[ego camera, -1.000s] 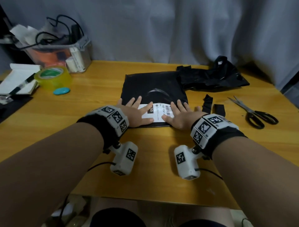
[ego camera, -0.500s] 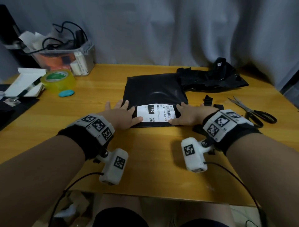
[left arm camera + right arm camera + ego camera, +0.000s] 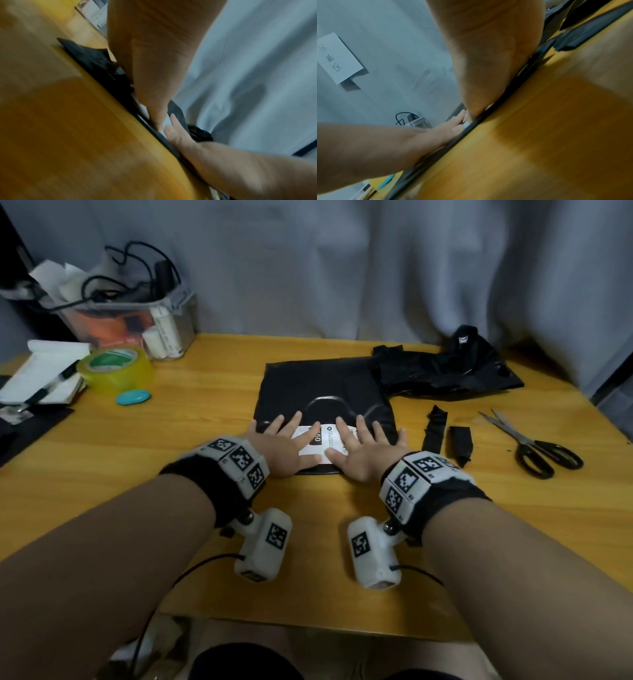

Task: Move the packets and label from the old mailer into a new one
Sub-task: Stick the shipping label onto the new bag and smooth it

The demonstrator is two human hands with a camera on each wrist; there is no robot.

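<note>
Shipping label [image 3: 322, 444] is lying on the near edge of the flat black mailer [image 3: 323, 392], with both my hands pressing on it.

I am holding my left hand [image 3: 286, 448] and right hand [image 3: 364, 450] flat, fingers straight and spread, gripping nothing; thumbs are nearly meeting on the white label. That mailer is resting mid-table [image 3: 205, 419], something rounded bulging beneath its film. I am noting the crumpled old mailer [image 3: 448, 371] lying beyond it to the right, cut black strips [image 3: 448, 436] and scissors [image 3: 534, 446] further right.
</note>
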